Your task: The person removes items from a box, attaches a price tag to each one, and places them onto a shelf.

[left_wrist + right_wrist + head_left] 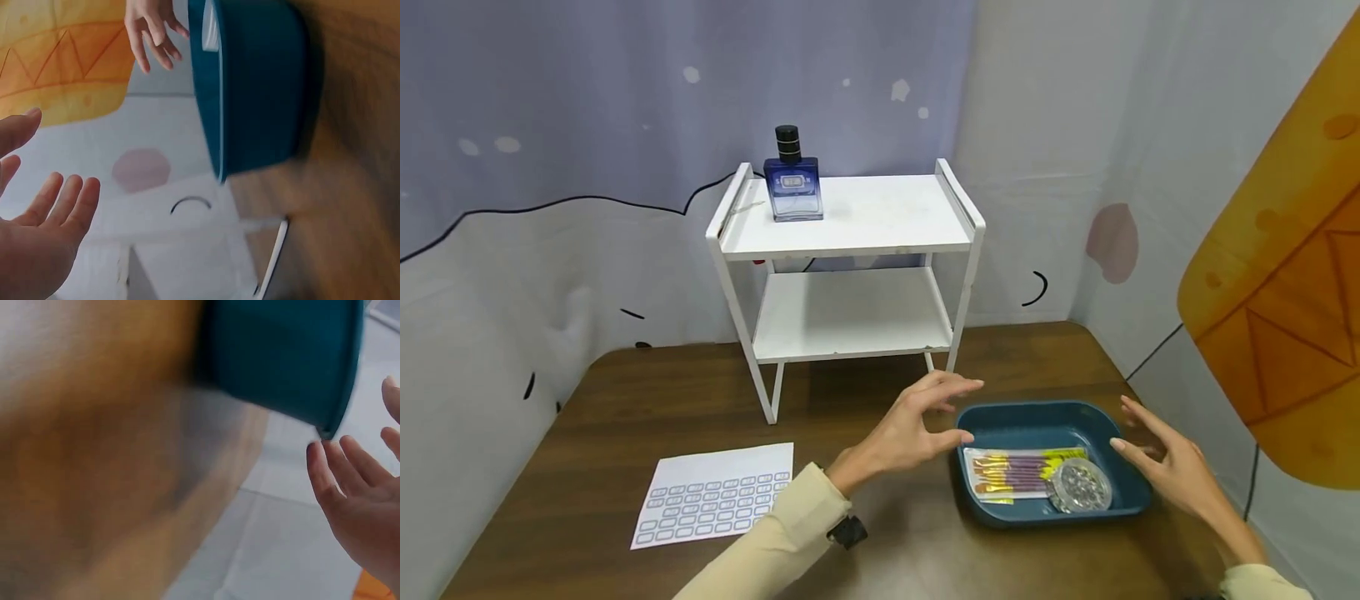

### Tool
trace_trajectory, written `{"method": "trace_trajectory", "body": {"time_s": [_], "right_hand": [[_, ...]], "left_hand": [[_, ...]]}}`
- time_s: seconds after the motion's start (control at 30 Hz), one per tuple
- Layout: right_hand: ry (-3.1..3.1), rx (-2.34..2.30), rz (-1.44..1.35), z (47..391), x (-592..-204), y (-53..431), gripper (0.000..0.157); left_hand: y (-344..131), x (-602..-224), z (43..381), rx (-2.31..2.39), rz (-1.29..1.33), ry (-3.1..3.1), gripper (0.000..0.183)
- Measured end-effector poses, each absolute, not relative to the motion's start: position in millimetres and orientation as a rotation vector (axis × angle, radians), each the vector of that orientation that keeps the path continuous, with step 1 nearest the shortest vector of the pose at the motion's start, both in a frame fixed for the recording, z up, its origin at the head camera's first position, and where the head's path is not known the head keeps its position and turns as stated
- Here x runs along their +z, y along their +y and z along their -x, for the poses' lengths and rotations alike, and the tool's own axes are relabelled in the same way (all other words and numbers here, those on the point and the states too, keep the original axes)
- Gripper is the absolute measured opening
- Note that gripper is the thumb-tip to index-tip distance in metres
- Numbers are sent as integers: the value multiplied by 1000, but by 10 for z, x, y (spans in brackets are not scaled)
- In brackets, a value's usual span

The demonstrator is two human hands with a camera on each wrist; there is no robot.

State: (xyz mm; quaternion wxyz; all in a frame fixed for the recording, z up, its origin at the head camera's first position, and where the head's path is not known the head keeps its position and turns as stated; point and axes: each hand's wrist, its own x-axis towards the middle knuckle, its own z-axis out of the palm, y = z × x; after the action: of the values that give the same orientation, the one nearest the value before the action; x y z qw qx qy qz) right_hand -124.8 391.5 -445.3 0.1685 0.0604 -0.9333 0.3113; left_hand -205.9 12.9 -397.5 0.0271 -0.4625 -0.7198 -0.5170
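Observation:
A dark teal tray (1043,413) with raised walls stands on the right part of the table. In it lies a clear packet of thin brushes (1009,473) with purple and yellow handles. A round clear case (1081,486) of small silvery pieces overlaps the packet's right end. My left hand (917,423) hovers at the tray's left side, thumb and fingers spread apart. On the opposite side, my right hand (1176,468) has its fingers extended near the right rim. Neither hand holds anything. Both wrist views show the tray's outer wall (269,94) beside relaxed fingers.
A white two-tier rack (850,312) stands at the table's back, with a blue perfume bottle (796,192) on its upper shelf. Left of my left forearm lies a white sheet of printed labels (718,492). Patterned cloth (1037,167) hangs behind the table.

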Motion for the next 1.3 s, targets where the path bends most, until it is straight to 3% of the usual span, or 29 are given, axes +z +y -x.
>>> {"method": "trace_trajectory", "body": {"time_s": [0.43,1.03,1.3], "right_hand": [[-2780,1138,-163,1167,-4797,4106,64],[-2813,1227,-112,1141,-4852,4124,59],[-2857,1205,-74,1137,-4833,4146,60]], "left_hand": [[685,-4053,2027,-1514,1601,-2441,60],[1441,-4257,2184,-806,1832,-2682,59],[1618,-4341,2207,-767,1863,-2740,59]]}}
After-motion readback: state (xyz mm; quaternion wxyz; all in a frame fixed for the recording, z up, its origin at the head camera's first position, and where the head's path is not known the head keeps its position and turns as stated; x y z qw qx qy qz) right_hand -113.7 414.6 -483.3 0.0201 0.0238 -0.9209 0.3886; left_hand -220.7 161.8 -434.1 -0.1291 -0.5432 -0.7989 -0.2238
